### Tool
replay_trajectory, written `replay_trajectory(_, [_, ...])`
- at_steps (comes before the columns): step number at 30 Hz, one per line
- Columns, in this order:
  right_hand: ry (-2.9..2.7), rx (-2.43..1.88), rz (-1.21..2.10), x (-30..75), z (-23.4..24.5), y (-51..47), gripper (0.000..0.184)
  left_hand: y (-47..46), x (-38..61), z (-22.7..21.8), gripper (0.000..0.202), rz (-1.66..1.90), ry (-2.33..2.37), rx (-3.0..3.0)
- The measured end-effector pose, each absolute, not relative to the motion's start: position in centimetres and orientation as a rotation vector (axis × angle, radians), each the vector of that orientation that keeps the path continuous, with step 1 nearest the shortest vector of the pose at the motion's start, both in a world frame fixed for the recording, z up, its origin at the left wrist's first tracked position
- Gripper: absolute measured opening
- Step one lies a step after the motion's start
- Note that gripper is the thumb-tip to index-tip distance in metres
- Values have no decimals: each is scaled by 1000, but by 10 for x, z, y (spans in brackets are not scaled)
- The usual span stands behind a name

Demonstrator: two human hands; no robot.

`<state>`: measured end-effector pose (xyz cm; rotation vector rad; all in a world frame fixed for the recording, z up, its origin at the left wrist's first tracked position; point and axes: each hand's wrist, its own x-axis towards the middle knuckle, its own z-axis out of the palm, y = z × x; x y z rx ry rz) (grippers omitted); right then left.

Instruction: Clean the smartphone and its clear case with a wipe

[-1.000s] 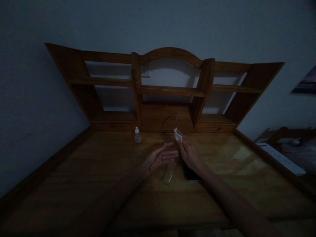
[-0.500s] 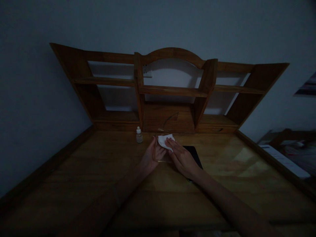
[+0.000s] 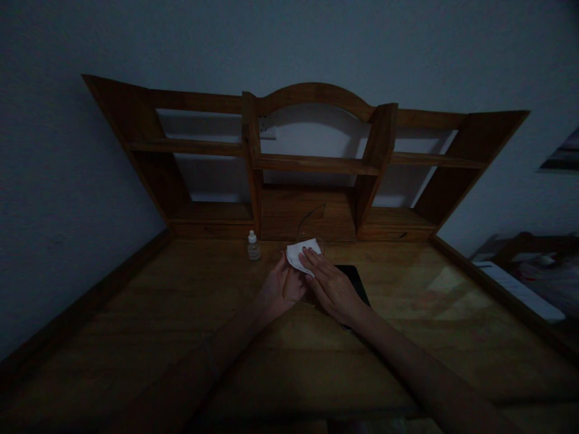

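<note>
Left hand point(image 3: 279, 288), fingers point(image 3: 283, 274) curled and grasping a clear glass sheet point(image 3: 286, 284) at its edge; right hand point(image 3: 332, 288), fingers point(image 3: 316, 263) extended, pressing a white tissue point(image 3: 301, 255) onto the sheet; black phone point(image 3: 353, 282) partly under right hand on tabletop point(image 3: 136, 313); small bottle point(image 3: 254, 246) just left; wooden shelf unit point(image 3: 307, 163) beyond.

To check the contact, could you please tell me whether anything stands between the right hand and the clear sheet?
Yes: the white wipe lies between them, pressed under the right hand against the clear sheet, which the left hand grips. Nothing else visible intervenes.
</note>
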<state>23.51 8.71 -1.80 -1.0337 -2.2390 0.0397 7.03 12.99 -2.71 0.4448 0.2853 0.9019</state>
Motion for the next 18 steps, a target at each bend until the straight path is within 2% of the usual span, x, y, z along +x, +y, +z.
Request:
replay_trajectory(5, [-2241,-1080,-35,235,-19,89,54,130,70,-32,46,786,147,338])
replay_trajectory(13, [-2406,-900,72,223,-15,79,55,137,66,-44,40,862,176,388])
replay_trajectory(18, [-2515,-747,118,219,-13,75,55,145,54,-40,49,924,165,402])
